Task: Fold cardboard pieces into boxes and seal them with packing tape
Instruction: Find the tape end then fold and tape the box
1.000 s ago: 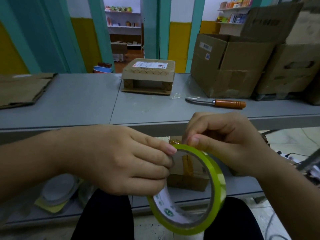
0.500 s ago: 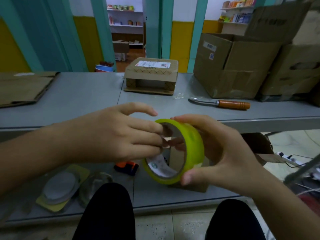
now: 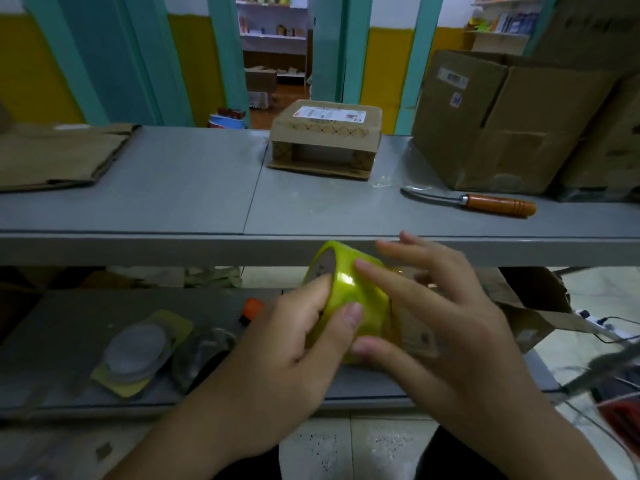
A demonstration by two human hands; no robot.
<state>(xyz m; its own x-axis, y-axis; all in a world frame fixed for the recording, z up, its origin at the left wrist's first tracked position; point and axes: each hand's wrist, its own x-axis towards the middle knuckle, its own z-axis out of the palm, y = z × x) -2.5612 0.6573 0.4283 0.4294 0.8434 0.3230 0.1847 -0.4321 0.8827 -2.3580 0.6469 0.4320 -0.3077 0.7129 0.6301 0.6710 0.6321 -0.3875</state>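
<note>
Tape's in both hands, in front of the near edge of the grey metal table (image 3: 173,188) and above the lower shelf (image 3: 69,323). The left hand (image 3: 287,362) grips the yellow-green roll of packing tape (image 3: 349,296), thumb and fingers curled round its near-left side. The right hand (image 3: 450,327) is spread, fingers straight, index tip resting on the glossy outer band, thumb touching underneath.

On the tabletop, far centre, sits a small folded cardboard box with a white label (image 3: 325,136). To its right lies a metal tool with an orange wooden handle (image 3: 498,205), just beside a large brown cardboard carton (image 3: 502,123) that is cut off at the right. Flat brown cardboard sheets (image 3: 59,154) lie far left.

Down on the shelf, a yellow-backed blister pack (image 3: 142,355), and a small orange object (image 3: 252,308) half hidden behind the left hand. The right hand covers the roll's right side, so I can't make out the tape's loose end. The bottom right is a blur.
</note>
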